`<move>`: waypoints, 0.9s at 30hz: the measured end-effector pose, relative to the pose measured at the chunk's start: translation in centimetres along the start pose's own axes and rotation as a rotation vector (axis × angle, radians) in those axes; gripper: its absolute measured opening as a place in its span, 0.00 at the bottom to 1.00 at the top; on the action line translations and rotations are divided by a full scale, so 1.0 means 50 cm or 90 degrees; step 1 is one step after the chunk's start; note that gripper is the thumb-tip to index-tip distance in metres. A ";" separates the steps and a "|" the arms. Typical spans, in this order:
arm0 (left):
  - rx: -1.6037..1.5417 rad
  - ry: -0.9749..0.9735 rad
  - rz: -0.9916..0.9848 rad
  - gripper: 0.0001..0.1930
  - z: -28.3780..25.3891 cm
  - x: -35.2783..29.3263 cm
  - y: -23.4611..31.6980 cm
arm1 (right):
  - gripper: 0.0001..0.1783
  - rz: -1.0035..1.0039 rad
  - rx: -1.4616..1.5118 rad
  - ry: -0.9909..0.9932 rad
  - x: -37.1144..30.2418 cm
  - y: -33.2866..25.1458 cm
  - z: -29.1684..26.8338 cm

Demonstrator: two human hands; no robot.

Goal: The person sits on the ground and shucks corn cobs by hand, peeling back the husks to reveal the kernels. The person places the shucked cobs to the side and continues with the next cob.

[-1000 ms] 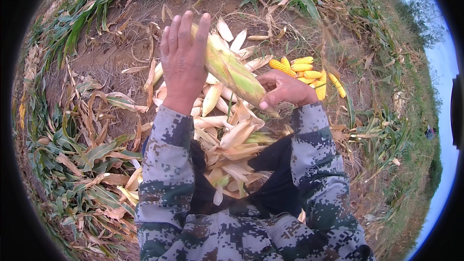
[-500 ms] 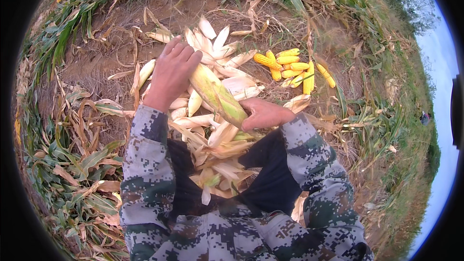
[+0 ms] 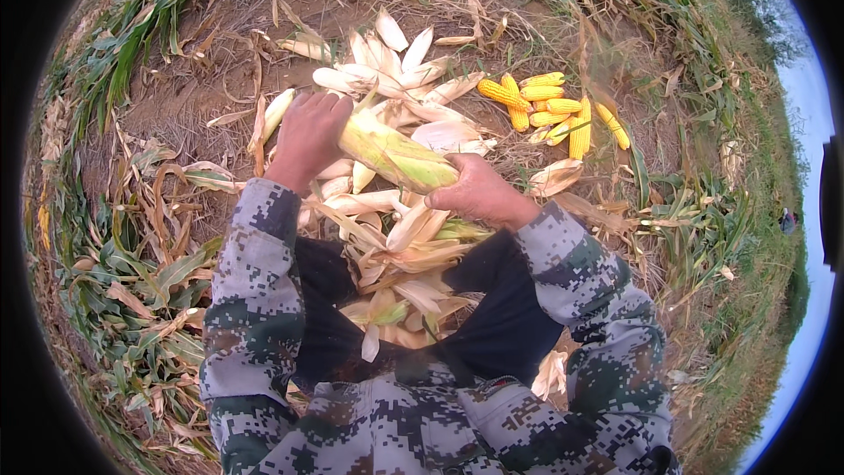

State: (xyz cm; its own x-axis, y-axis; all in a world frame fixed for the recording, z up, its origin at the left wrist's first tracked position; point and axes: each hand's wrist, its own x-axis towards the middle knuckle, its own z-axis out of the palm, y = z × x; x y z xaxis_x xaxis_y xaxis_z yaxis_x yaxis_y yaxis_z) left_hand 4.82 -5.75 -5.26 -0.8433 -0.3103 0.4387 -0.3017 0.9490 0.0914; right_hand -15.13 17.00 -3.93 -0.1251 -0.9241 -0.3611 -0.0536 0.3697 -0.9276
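1. Head view, hands: the left hand [image 3: 309, 136] is closed in a fist on the ear's upper-left end; the right hand [image 3: 485, 192] grips its lower-right end, fingers largely hidden behind it.
2. Head view, ear: the ear [image 3: 396, 157], in yellow-green husk, slants between both hands, over pale husks [image 3: 409, 246].
3. Head view, around: bare yellow cobs [image 3: 552, 105] lie grouped beyond the right hand; dry leaves [image 3: 145, 299] cover the ground at left.
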 end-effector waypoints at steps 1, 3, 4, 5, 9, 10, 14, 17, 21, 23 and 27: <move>-0.010 -0.019 -0.014 0.14 0.006 -0.007 -0.002 | 0.31 0.011 -0.005 0.019 0.002 0.004 0.011; 0.013 -0.047 -0.065 0.13 0.019 -0.015 -0.007 | 0.29 0.024 0.012 0.061 0.005 0.004 0.036; 0.029 -0.070 -0.121 0.12 0.029 -0.013 -0.006 | 0.30 0.061 0.062 0.080 0.009 0.002 0.057; 0.046 -0.117 -0.189 0.12 0.039 -0.009 -0.006 | 0.32 0.006 0.093 0.102 0.004 0.003 0.085; 0.076 -0.091 -0.235 0.09 0.064 0.016 0.008 | 0.39 0.019 0.231 0.092 -0.003 0.009 0.126; 0.050 -0.026 -0.228 0.10 0.064 0.019 0.010 | 0.40 0.029 0.287 0.086 -0.004 0.013 0.127; 0.030 -0.030 -0.294 0.14 0.063 0.028 0.021 | 0.47 -0.218 0.138 0.196 0.013 0.023 0.122; -0.048 0.029 -0.316 0.14 0.076 0.040 0.036 | 0.46 -0.180 0.158 0.278 0.021 0.016 0.148; -1.081 0.279 -0.691 0.14 0.101 0.089 0.081 | 0.44 -0.286 0.201 0.260 0.036 -0.024 0.152; -1.171 0.220 -0.734 0.10 0.080 0.113 0.099 | 0.42 -0.201 0.385 0.148 0.031 -0.044 0.125; -0.635 0.039 -0.431 0.10 0.002 0.120 0.138 | 0.38 -0.172 0.600 0.118 0.016 -0.069 0.069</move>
State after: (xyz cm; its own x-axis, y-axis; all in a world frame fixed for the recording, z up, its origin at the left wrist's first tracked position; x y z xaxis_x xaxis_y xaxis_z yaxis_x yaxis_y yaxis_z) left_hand -2.36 -1.09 -2.08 -0.6167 -0.7837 0.0741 -0.1759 0.2289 0.9574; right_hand -11.63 14.67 -1.34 -0.3813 -0.9067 -0.1802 0.6952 -0.1527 -0.7025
